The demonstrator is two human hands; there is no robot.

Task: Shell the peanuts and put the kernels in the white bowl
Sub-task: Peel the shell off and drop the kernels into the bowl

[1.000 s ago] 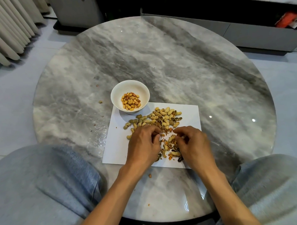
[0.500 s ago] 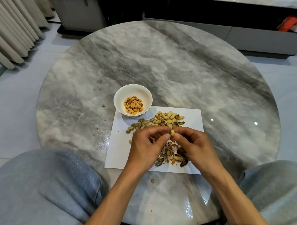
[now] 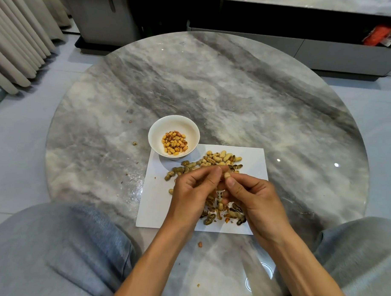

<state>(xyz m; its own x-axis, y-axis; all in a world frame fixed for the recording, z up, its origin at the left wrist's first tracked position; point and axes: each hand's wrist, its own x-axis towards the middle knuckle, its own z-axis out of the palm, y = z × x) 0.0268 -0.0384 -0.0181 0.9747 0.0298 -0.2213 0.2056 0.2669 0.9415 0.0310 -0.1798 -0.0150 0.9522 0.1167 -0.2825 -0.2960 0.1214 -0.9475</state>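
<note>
- The curtain (image 3: 15, 41) hangs at the far left, well away from the white sheet of paper (image 3: 252, 159) that lies on the round marble desk (image 3: 232, 91).
- A knee in grey-blue fabric (image 3: 49, 252) sits left of and nearer than the paper, past the desk's near rim.
- A few shell crumbs (image 3: 134, 143) lie on the desk just left of the paper's far-left corner.
- The white bowl (image 3: 158, 131) stands on that far-left corner, partly overhanging onto the desk, with a small heap of kernels (image 3: 174, 142) inside it.
- The unshelled peanuts (image 3: 219, 159) spread in a band along the paper's far half, just right of the bowl.
- The left hand (image 3: 191, 192) is raised over the middle of the paper, fingers curled, fingertips pinching one end of a peanut (image 3: 226, 175).
- The right hand (image 3: 256, 199) meets it there, thumb and forefinger pinching the same peanut; how far the shell has split is hard to tell, since the fingers cover most of it.
- Empty shells (image 3: 223, 213) lie heaped on the paper's near half, beneath and between the two hands.
- One stray fragment (image 3: 200, 244) rests on the desk just off the paper's near edge.
- The other knee (image 3: 360, 252) shows at the near right of the paper.
</note>
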